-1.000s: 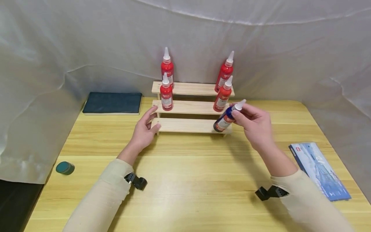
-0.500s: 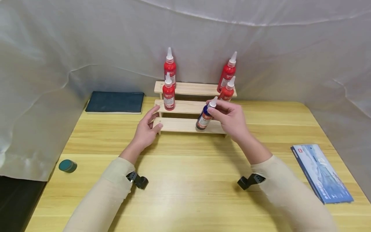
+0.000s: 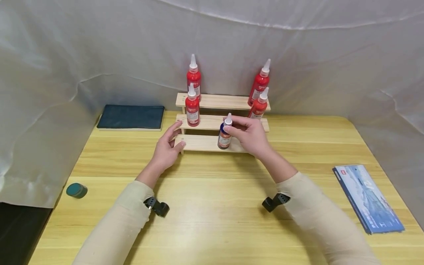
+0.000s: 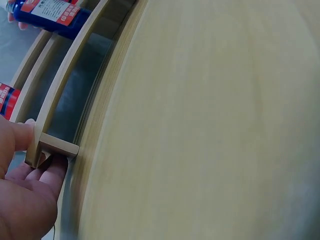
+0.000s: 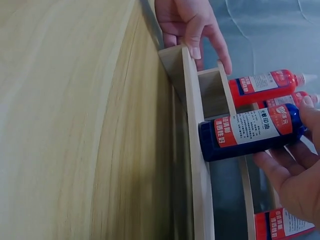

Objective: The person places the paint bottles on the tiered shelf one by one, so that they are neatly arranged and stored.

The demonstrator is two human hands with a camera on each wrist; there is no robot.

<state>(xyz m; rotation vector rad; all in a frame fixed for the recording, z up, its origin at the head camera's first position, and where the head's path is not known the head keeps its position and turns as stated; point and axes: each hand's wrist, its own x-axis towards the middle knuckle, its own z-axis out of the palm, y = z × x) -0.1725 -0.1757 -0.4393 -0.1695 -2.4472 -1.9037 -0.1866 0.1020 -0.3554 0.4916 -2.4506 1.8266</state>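
Observation:
My right hand [image 3: 249, 135] pinches a blue ink bottle [image 3: 224, 139] around its neck and upper body. The bottle has a white nozzle and stands nearly upright at the lowest step of a three-step wooden rack [image 3: 202, 142], around the middle of its length. In the right wrist view, the base of the blue ink bottle [image 5: 250, 131] meets that step's board. My left hand [image 3: 166, 149] grips the rack's left end, thumb on the lowest board [image 4: 65, 80] and fingers curled beneath. Red ink bottles stand on the middle step, left [image 3: 193, 111] and right [image 3: 258, 107].
Two more red bottles stand on the top step, left [image 3: 194, 79] and right [image 3: 259, 85]. A dark notebook [image 3: 130, 117] lies left of the rack. A small green jar [image 3: 77, 190] is near the left edge, a blue flat box [image 3: 367, 200] at right. Grey cloth [image 3: 232, 44] hangs behind.
My right hand has carried the blue ink bottle leftward along the lowest step, from its right end to about the middle, and the bottle has become more upright. The left hand stays on the rack.

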